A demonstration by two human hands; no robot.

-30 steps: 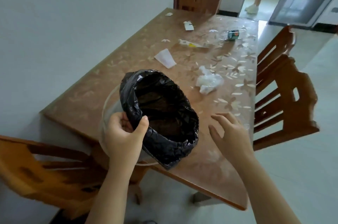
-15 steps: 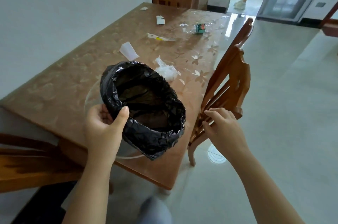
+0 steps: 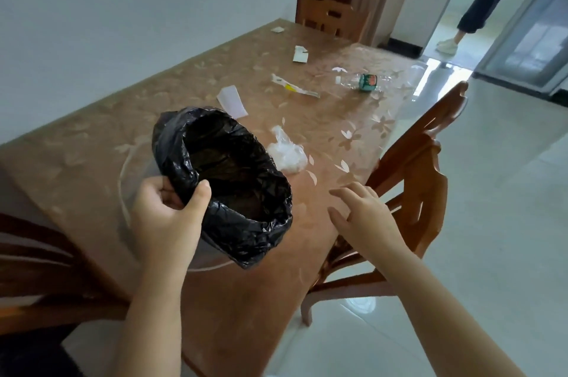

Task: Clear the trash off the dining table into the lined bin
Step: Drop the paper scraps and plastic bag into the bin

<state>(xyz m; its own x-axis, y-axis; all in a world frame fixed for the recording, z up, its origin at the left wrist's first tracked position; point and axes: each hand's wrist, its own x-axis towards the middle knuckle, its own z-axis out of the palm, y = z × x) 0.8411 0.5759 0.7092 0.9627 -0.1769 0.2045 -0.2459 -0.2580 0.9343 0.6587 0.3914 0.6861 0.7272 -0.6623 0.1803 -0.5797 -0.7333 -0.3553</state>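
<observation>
L hand (image 3: 167, 216) grips rim of black-lined bin (image 3: 227, 183), held over near table (image 3: 92, 143) edge; R hand (image 3: 365, 216) loose, holds nothing. Trash strewn far on brown floral top: crumpled plastic (image 3: 287, 152), paper (image 3: 232, 100), bottle (image 3: 367, 81). Pale tile floor (image 3: 491, 192) right.

Bin (image 3: 261, 235): clear plastic, black liner folded over rim, tilted, above near end of dining table (image 3: 92, 146). On table: crumpled clear bag (image 3: 287, 155) just beside bin; white paper slip (image 3: 232, 100); yellow-marked wrapper strip (image 3: 295, 90); green-labelled bottle (image 3: 367, 82) on its side; torn white card (image 3: 300, 54); small scrap (image 3: 277, 29) at far corner
</observation>
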